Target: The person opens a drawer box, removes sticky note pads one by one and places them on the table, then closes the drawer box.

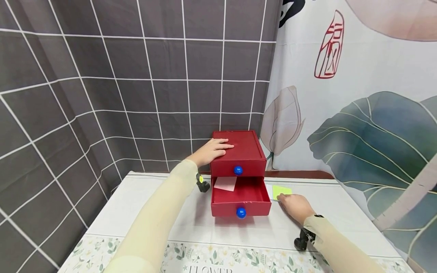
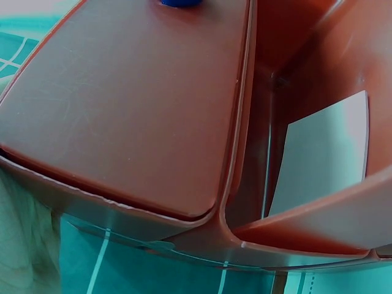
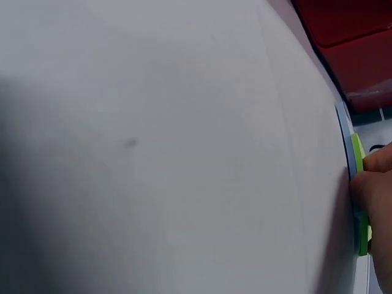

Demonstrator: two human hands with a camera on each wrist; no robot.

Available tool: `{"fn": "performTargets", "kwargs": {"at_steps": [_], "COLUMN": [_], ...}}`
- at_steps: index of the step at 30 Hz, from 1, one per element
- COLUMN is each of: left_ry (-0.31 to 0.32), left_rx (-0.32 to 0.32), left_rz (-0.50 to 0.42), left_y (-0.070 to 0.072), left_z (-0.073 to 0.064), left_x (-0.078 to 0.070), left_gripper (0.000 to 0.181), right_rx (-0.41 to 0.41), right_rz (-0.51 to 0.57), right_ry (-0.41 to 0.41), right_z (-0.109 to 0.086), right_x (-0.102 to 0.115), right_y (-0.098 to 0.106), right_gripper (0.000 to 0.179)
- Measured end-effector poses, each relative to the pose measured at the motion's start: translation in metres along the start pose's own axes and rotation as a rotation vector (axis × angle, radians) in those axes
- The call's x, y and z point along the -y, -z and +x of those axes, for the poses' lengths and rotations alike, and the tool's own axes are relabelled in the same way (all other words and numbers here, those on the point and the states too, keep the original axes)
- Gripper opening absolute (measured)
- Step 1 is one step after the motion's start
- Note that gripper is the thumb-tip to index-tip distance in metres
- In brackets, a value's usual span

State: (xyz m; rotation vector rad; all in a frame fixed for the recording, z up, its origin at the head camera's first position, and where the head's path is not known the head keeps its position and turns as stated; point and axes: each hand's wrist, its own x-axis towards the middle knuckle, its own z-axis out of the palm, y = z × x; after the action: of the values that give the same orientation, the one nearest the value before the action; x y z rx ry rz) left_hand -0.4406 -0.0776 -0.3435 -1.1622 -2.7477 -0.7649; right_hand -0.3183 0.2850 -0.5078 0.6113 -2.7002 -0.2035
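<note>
A small red drawer cabinet (image 1: 239, 146) with blue knobs stands on the table, its lower drawer (image 1: 223, 209) pulled out. My left hand (image 1: 214, 148) rests on the left of the cabinet's top, fingers stretched out. Inside the drawer, a pale pink pad of paper (image 1: 225, 183) lies at the back left; it also shows in the left wrist view as a pale pad (image 2: 324, 156). Right of the drawer, my right hand (image 1: 296, 206) pinches the near edge of a yellow-green sticky note pad (image 1: 282, 190). A pale blue pad (image 3: 346, 138) lies against the green one.
The upper drawer, with its blue knob (image 1: 238, 170), is closed. A white cloth with a floral border (image 1: 218, 254) covers the table. Behind stand a dark grid-patterned curtain (image 1: 164, 94) and a leaf-printed one (image 1: 300, 57).
</note>
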Motion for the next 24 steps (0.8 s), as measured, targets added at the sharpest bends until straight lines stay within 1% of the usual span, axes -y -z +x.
{"fn": "performTargets", "kwargs": {"at_steps": [6,11,13,16,19,21,24], "left_ry": [0.006,-0.004,-0.003,0.013,0.027,0.025,0.022], "left_rx": [0.003,0.0,0.004,0.008,0.008,0.005,0.004], "left_rz": [0.007,-0.006,-0.01,-0.01,-0.006,-0.004,0.003], "left_y": [0.0,-0.001,-0.001,-0.001,-0.002,-0.001,0.0], "left_z": [0.0,0.0,0.0,0.0,0.001,0.001,0.001], "left_x": [0.001,0.001,0.0,0.0,0.0,0.001,0.0], "left_gripper": [0.047,0.046,0.046,0.047,0.047,0.047,0.047], "right_rx": [0.004,0.042,0.029,-0.045,-0.152,-0.232,-0.37], "right_rz": [0.122,0.148,0.168,0.212,0.267,0.293,0.318], "right_ry": [-0.047,-0.068,-0.082,-0.109,-0.139,-0.134,-0.077], "right_z": [-0.001,0.001,0.002,0.007,0.014,0.021,0.031], "right_x": [-0.003,-0.007,-0.008,-0.009,-0.007,-0.005,0.0], "right_y": [0.001,0.003,0.005,0.012,0.026,0.039,0.058], "right_gripper": [0.024,0.038,0.041,0.04,0.035,0.031,0.027]}}
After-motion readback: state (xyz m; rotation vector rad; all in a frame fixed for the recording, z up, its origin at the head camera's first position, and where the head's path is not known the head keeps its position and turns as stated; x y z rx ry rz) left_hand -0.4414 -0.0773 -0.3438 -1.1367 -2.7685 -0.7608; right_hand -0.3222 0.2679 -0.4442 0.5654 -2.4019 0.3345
